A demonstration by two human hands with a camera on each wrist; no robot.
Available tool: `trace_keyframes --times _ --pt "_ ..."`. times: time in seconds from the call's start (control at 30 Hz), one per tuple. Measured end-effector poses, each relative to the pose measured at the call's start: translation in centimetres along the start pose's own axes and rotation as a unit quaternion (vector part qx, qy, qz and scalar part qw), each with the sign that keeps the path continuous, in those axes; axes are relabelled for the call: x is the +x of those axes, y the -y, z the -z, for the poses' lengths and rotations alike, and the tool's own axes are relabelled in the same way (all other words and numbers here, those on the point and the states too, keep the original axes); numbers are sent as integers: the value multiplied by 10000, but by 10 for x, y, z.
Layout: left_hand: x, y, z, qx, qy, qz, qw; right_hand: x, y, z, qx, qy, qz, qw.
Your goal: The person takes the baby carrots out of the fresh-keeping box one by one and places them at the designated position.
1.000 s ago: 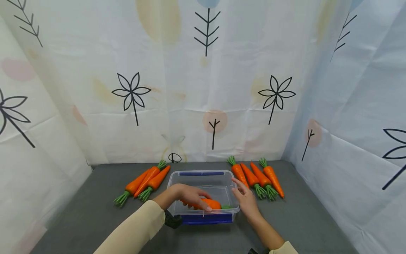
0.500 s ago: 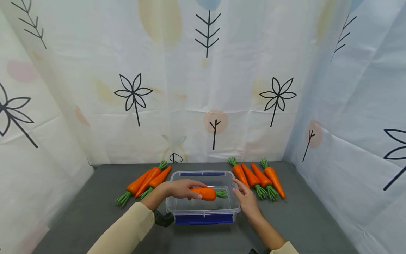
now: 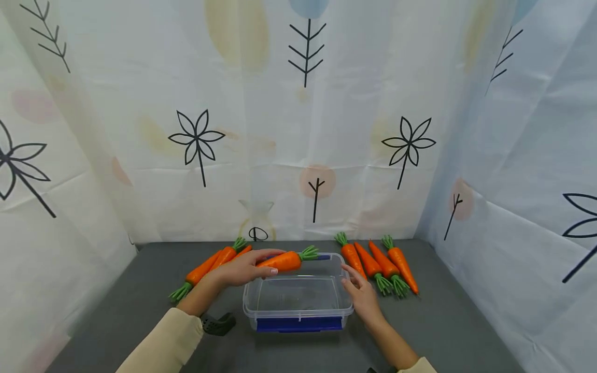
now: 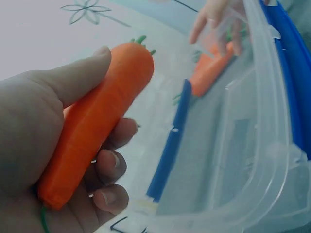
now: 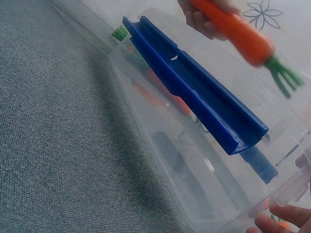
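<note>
My left hand [image 3: 239,268] holds an orange carrot [image 3: 283,261] with a green top, raised over the back left of a clear plastic container [image 3: 298,313]. In the left wrist view the thumb lies along one side of the carrot [image 4: 97,111], and curled fingers [image 4: 111,165] show on the other side. My right hand [image 3: 364,296] rests at the container's right rim with fingers loosely extended. The container has no lid on, and blue clips hang at its front and back. No carrot shows inside it.
Three carrots [image 3: 200,269] lie in a pile left of the container, partly hidden behind the left hand. Several more carrots [image 3: 384,261] lie side by side to its right. A patterned white curtain [image 3: 298,129] encloses the grey table [image 3: 448,321].
The left hand has lifted the carrot out of the container and carried it up, back and to the left. The right hand has stayed at the rim.
</note>
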State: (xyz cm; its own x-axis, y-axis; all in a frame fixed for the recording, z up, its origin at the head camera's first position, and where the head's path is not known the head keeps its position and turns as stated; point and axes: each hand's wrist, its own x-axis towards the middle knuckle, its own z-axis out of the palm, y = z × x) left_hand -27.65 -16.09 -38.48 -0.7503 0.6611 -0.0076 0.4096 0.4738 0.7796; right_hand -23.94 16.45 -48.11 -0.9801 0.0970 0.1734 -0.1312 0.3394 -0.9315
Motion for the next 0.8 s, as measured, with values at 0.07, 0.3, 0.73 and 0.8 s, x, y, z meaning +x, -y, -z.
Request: trace_keyframes --times 0.07,0.3,0.73,0.8 --pt "-6 3 5 -123 -189 -87 9997 -1 0 0 24 10 -5 10000" --pt "-30 17 23 -369 -1104 0 9932 -1 1 1 77 20 -1 10000" --pt "-74 56 47 -23 -2639 494 9633 -1 1 0 -13 -29 -51 10000" --pt "-78 63 50 33 -2854 564 9567 -1 2 0 -11 -17 -50 10000"
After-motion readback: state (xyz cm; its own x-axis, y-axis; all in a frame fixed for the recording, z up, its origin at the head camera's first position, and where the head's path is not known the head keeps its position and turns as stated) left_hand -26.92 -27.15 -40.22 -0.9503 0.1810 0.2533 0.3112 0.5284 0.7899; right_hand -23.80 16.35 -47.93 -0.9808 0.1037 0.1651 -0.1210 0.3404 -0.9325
